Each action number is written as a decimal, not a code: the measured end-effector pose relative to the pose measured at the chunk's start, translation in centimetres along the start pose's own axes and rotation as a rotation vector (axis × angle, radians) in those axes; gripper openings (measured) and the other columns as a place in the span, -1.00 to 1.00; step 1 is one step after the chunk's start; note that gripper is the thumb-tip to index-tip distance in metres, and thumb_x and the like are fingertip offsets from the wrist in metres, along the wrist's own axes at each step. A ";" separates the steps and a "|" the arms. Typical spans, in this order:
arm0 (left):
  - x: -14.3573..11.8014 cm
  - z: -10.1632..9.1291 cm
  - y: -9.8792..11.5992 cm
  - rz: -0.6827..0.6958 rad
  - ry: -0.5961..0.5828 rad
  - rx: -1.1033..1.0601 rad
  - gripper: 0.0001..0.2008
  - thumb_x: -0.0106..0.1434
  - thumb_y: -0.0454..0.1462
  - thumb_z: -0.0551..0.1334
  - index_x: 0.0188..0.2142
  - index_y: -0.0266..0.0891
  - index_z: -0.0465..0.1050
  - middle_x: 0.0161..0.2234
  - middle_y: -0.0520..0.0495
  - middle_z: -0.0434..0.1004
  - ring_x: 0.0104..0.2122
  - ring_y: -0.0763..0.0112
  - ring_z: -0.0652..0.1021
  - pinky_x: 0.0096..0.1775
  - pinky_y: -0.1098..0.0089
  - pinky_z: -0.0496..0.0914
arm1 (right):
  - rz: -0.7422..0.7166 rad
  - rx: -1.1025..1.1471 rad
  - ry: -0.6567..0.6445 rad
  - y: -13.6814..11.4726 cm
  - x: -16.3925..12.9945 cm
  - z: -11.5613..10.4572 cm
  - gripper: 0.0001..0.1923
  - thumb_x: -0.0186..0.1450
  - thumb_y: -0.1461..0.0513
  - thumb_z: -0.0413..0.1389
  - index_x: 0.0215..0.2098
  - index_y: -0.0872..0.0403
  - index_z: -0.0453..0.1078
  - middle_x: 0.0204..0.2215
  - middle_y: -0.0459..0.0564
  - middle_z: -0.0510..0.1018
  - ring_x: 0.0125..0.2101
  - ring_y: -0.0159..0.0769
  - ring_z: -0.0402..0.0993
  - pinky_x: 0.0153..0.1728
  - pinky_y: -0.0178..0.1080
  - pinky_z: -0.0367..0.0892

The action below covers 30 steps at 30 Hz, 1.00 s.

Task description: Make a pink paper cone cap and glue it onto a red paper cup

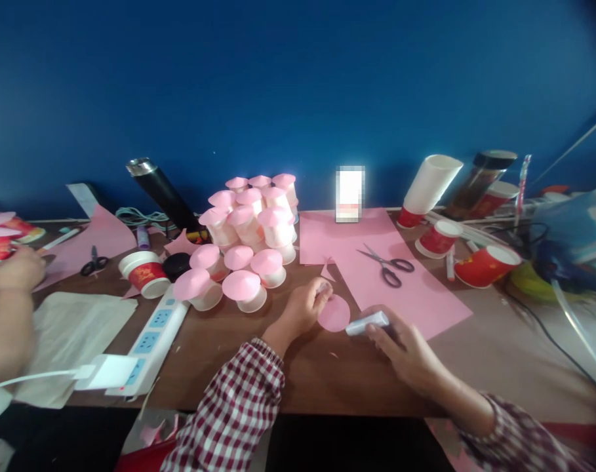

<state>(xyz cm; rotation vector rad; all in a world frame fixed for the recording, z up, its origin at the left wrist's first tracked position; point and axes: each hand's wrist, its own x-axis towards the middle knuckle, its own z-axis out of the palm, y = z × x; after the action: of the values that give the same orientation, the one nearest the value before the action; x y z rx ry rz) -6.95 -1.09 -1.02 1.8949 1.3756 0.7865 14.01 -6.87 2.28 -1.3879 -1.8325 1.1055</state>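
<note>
In the head view, a flat pink paper circle (334,313) lies just above the brown table. My left hand (309,303) is closed at its upper left edge, fingertips pinched together; a pale bit shows between them, too small to name. My right hand (410,351) grips a whitish glue stick (367,324), one end pointing left beside the circle's lower right edge. Behind my right hand, black-handled scissors (390,265) lie spread on a large pink paper sheet (416,295). Left of my hands stand several paper cups topped with pink paper cones (242,286).
A power strip (153,344) with a white plug lies at left, near a red paper cup (147,275) and a black flask (164,193). Another person's hand (17,269) holds a red cup at far left. Red cups (487,265) and a cup stack (429,190) are at right.
</note>
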 end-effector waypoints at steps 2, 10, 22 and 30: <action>0.0 -0.1 0.1 -0.009 0.006 0.059 -0.75 0.33 -0.14 0.00 -0.17 -0.19 0.34 -0.29 -0.05 0.57 -0.28 0.32 0.56 -0.25 0.39 0.36 | -0.040 -0.084 -0.021 -0.3 0.6 0.3 -0.78 0.35 0.11 -0.05 -0.14 0.05 0.29 -0.39 -0.07 0.53 -0.42 -0.32 0.43 -0.37 -0.31 0.31; 0.2 0.0 -0.1 -0.020 0.001 0.107 -0.70 0.32 -0.09 -0.01 -0.16 -0.18 0.37 -0.31 -0.05 0.56 -0.32 0.32 0.54 -0.27 0.37 0.34 | -0.253 -0.393 -0.098 0.0 2.4 1.8 -0.80 0.34 0.18 -0.05 -0.13 0.06 0.30 -0.30 0.05 0.55 -0.32 -0.20 0.49 -0.29 -0.23 0.33; 0.3 -0.2 -0.3 0.008 -0.031 0.209 -0.67 0.33 -0.08 -0.05 -0.11 -0.20 0.33 -0.35 -0.06 0.53 -0.34 0.30 0.52 -0.27 0.34 0.32 | -0.241 -0.575 -0.203 -1.3 3.7 2.4 -0.77 0.35 0.12 -0.06 -0.19 0.07 0.34 -0.35 0.05 0.55 -0.39 -0.22 0.50 -0.41 -0.28 0.32; 0.2 -0.3 -0.2 0.017 -0.027 0.207 -0.67 0.34 -0.09 -0.06 -0.11 -0.20 0.34 -0.34 -0.06 0.53 -0.33 0.30 0.52 -0.27 0.36 0.31 | -0.244 -0.560 -0.228 -0.9 4.2 2.4 -0.72 0.35 0.06 -0.07 -0.20 0.07 0.34 -0.43 0.04 0.57 -0.47 -0.23 0.50 -0.47 -0.29 0.30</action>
<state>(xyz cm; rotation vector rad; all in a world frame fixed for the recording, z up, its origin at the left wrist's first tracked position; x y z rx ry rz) -7.21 -0.83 -1.00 2.0692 1.4739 0.6451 10.40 -3.64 1.78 -1.3096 -2.5350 0.6688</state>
